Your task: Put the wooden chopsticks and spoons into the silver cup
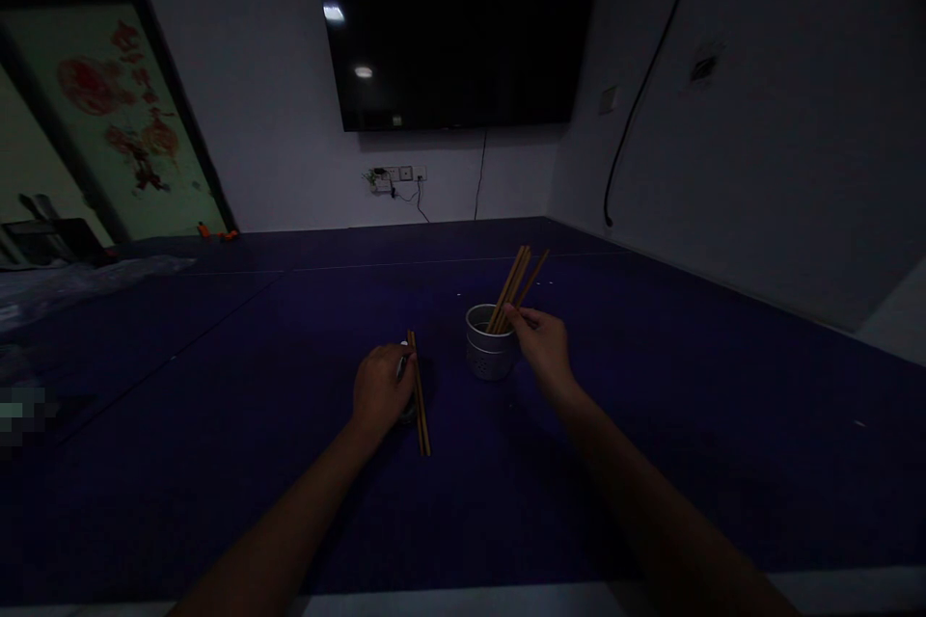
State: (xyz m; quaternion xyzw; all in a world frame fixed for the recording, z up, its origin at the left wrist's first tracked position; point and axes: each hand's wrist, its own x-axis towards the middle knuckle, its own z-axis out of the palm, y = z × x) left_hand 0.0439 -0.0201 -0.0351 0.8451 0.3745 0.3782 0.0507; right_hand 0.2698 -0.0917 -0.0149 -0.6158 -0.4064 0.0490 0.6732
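A grey metal chopstick holder (489, 359) with small holes low in its wall stands upright on the dark blue surface. Several wooden chopsticks (510, 284) lean to the right in it. At its right rim, my right hand (542, 342) is closed, thumb and finger pinched on a chopstick (535, 276) that slants apart from the bunch. My left hand (381, 386) lies left of the holder, fingers curled over a dark, partly shiny thing (409, 413) that I cannot make out. Loose chopsticks (422, 419) lie along the left hand's thumb side, touching or nearly touching it.
The wide blue tabletop (687, 463) has seams and small pale specks. Clear plastic sheeting (87, 284) and a small orange item (217, 233) are at the left. Beyond the surface are a wall-mounted television (463, 29), sockets with cables (396, 175) and a hanging black cable (646, 77).
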